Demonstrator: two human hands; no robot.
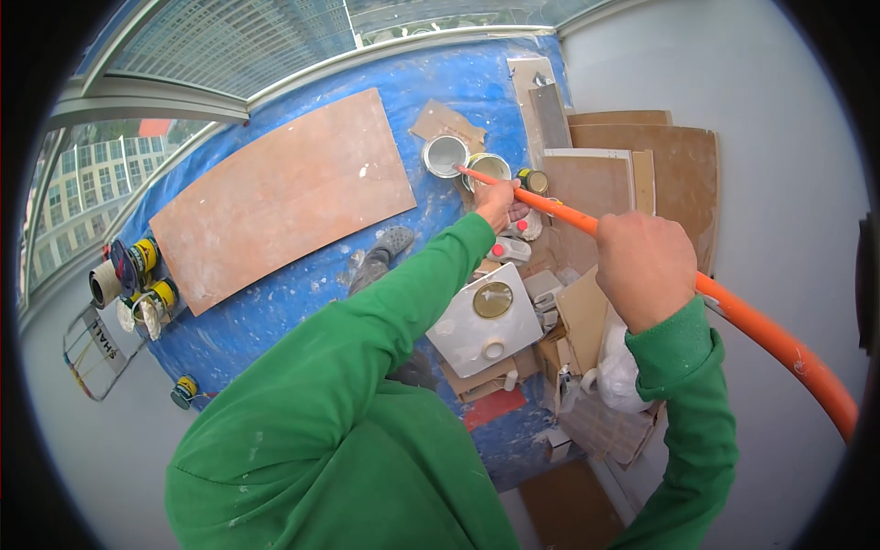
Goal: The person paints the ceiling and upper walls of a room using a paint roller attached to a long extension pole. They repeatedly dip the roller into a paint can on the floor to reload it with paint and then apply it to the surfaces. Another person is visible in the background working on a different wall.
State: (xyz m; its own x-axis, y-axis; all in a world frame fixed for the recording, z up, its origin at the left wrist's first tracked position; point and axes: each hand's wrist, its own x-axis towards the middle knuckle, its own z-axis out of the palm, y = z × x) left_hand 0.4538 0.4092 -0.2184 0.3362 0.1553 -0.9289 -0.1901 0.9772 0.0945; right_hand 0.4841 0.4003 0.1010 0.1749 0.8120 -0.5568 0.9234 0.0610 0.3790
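Observation:
Both my hands grip a long orange pole point(568, 214) that slants from the upper middle to the lower right. My left hand point(498, 203) is wrapped round it near the far end, and my right hand point(644, 266) closes in a fist higher up the shaft. The pole's far tip reaches the rim of an open paint can point(446, 154) with pale contents; I cannot tell whether anything is fixed to it. Beside that can, a second open can point(490, 168) is partly behind the pole. A small can with a dark top point(533, 181) stands next to them.
A large brown board point(293, 197) lies on blue plastic sheeting point(403, 243). More boards point(678, 174) lean at the right wall. A white rectangular container point(458, 330), jugs and cardboard lie before me. Several cans point(163, 293) stand left, near the windows point(238, 46).

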